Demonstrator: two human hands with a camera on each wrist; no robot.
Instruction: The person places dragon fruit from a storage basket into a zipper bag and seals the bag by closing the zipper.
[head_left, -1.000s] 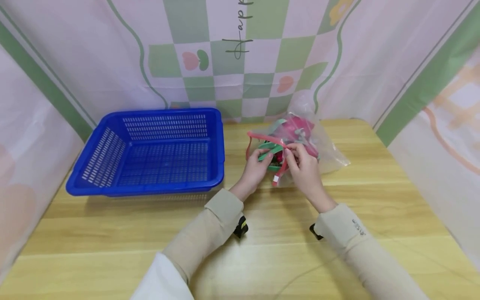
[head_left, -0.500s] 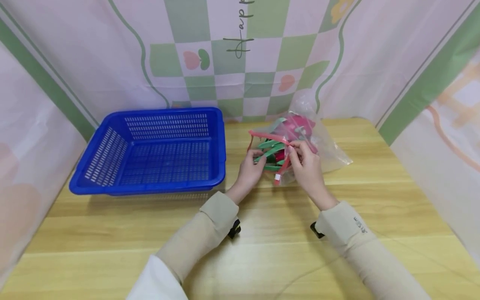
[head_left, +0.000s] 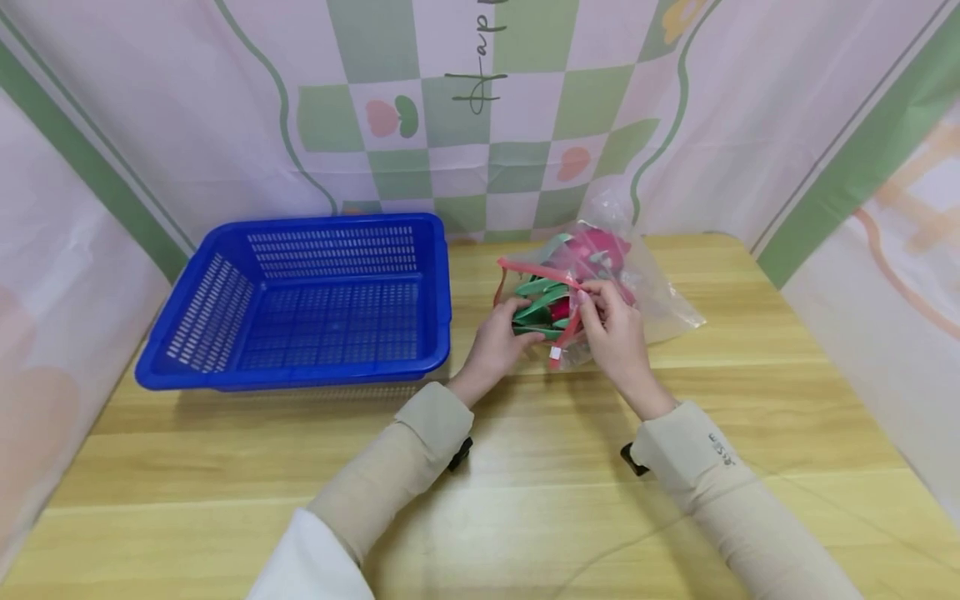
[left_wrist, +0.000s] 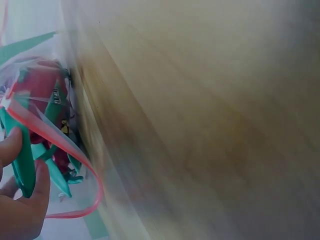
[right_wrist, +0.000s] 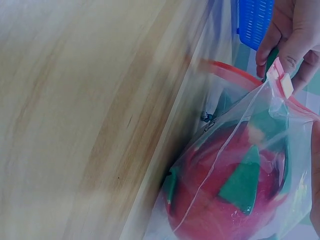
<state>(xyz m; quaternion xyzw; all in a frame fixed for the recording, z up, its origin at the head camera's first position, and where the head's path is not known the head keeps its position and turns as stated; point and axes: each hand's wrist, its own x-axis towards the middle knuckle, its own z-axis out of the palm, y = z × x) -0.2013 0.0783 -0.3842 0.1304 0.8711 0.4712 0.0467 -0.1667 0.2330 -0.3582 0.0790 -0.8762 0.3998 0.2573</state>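
A clear zip bag [head_left: 663, 308] with a red zip edge [head_left: 536, 271] and a white slider [right_wrist: 286, 86] lies at the back right of the table. Inside it are pink-red dragon fruits with green scales; one dragon fruit [right_wrist: 210, 200] fills much of the right wrist view. At the bag's mouth, my left hand [head_left: 495, 337] has its thumb and fingers round the green scales of a dragon fruit [left_wrist: 24, 162], most of whose body is hidden. My right hand [head_left: 617, 329] pinches the bag's edge by the red zip, holding the mouth apart.
To the left stands a blue plastic basket [head_left: 300, 377] with slotted walls. Behind the wooden table [head_left: 540, 500] hangs a patterned curtain [head_left: 517, 108], close to the back of the bag. A thin cable shadow or line crosses the front right.
My left hand has shifted slightly left, and its thumb has gone lower, spreading round the green scales, which show more at the mouth. The right hand stays at the bag's edge.
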